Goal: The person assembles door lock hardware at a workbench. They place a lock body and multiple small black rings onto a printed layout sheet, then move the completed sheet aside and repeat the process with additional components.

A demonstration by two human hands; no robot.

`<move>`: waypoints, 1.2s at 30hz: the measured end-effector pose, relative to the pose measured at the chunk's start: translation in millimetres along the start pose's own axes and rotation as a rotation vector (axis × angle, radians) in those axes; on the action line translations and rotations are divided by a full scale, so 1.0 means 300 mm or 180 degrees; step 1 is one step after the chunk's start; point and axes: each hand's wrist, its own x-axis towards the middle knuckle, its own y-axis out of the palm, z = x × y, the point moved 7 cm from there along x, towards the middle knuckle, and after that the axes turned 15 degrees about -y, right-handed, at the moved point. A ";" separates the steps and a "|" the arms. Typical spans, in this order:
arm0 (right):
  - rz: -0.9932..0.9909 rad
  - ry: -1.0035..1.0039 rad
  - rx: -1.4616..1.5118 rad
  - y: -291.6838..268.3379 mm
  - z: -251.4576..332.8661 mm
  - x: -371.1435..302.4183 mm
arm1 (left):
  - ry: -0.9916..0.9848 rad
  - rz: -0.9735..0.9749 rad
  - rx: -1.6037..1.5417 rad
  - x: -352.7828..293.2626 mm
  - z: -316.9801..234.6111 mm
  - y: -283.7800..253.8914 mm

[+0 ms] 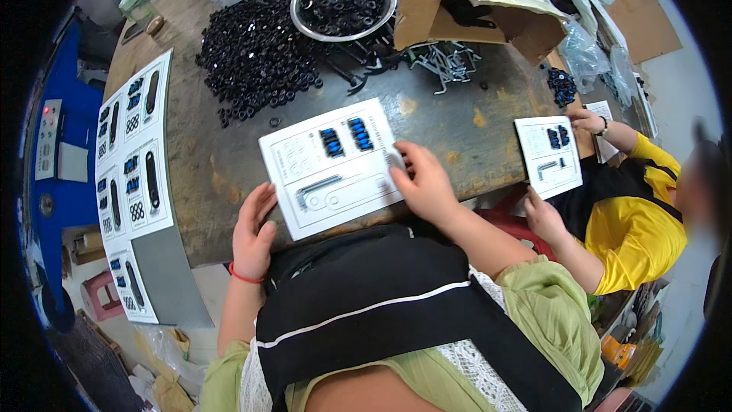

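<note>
Black apron closest to the lens, and just past it a white card sits skewed at the table's front edge, probably for easy reach. Right hand has its grip pinched on one side, likely steadying it; left hand is half-curled by the other, can't tell if it's holding. Looks neat: two blue-and-black clusters, L-shaped metal key, printed outlines.

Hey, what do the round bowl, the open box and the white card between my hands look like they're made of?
Round bowl: probably polished metal, perhaps stainless steel; its silvery rim shines.
Open box: apparently cardboard, matte brown with a whitish upper flap; the flaps look folded and stiff.
White card: likely stiff paperboard, smooth and printed; it stays flat. A clear film can't be ruled out.
</note>
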 end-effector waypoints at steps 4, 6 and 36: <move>0.0476 0.0129 -0.0022 0.016 0.001 0.079 | -0.0017 -0.0334 0.0186 -0.013 0.003 -0.065; 0.0411 0.0192 -0.0302 -0.055 -0.055 0.186 | 0.0181 -0.0789 0.1013 -0.006 0.008 -0.129; -0.1348 -0.0528 -0.2653 -0.637 -0.427 0.658 | 0.0579 -0.2642 0.2146 0.061 -0.051 -0.244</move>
